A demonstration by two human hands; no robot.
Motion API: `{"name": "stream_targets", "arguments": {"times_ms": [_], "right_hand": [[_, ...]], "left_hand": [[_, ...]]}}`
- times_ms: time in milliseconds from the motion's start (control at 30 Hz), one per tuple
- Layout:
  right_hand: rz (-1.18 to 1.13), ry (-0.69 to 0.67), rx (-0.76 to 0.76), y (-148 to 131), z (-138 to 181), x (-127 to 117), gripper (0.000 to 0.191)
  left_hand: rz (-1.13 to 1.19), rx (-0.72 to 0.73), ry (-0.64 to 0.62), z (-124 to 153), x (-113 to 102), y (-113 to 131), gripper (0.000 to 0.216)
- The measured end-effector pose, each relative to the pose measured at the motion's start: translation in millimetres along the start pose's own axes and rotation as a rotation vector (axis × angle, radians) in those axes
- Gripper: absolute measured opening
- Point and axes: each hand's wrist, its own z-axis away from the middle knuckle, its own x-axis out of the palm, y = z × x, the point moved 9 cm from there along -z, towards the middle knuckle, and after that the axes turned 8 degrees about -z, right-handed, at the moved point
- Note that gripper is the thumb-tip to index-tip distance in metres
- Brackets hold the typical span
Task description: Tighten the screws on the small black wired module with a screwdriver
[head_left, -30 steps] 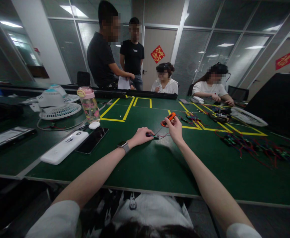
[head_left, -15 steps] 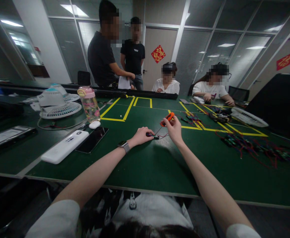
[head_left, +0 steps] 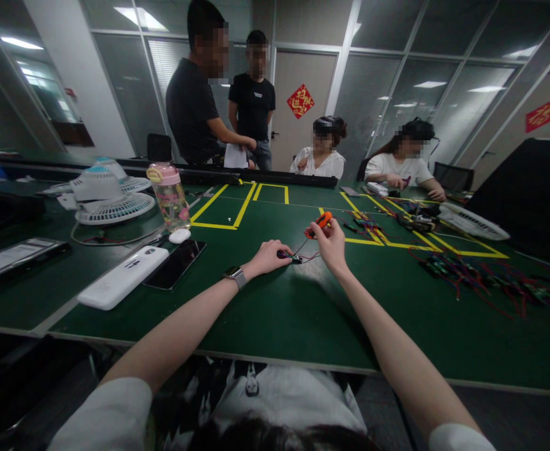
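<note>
In my right hand [head_left: 332,245] is an orange and black screwdriver [head_left: 322,220], gripped by its handle. Its thin shaft slants down to the left, the tip at a small circuit board [head_left: 296,259] with wires. My left hand [head_left: 271,255], a watch on its wrist, rests on the table with its fingers closed on the board's left end. Red and dark wires run from the board toward the right hand. The exact contact of the tip is too small to make out.
On the green table [head_left: 275,326] stand a pink-lidded bottle [head_left: 170,197] and a white fan [head_left: 115,207]. A white power bank [head_left: 122,279] and a black phone [head_left: 175,265] lie left. Wired boards [head_left: 491,279] are heaped right. Several people are across the table.
My hands, the screwdriver and the board stay nearly in place. Across the table, a seated person's head has shifted slightly right and a hand has risen.
</note>
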Motion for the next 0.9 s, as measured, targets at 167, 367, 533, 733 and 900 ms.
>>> {"name": "stream_targets", "arguments": {"times_ms": [167,367,533,733,900], "right_hand": [[-0.008,0.026,0.010,0,0,-3,0.038],[-0.030,0.066,0.024,3,-2,-8,0.040],[-0.045,0.083,0.043,9,-3,-10,0.042],[-0.053,0.090,0.056,12,-4,-11,0.043],[-0.080,0.126,0.070,18,-4,-16,0.045]], "left_hand": [[-0.004,0.003,-0.004,1,-1,2,0.020],[-0.002,0.001,0.008,0,-1,2,0.024],[-0.013,-0.008,0.030,-1,-2,4,0.023],[0.013,-0.003,0.042,-1,-6,5,0.025],[0.023,-0.015,0.036,-1,-5,4,0.024]]}}
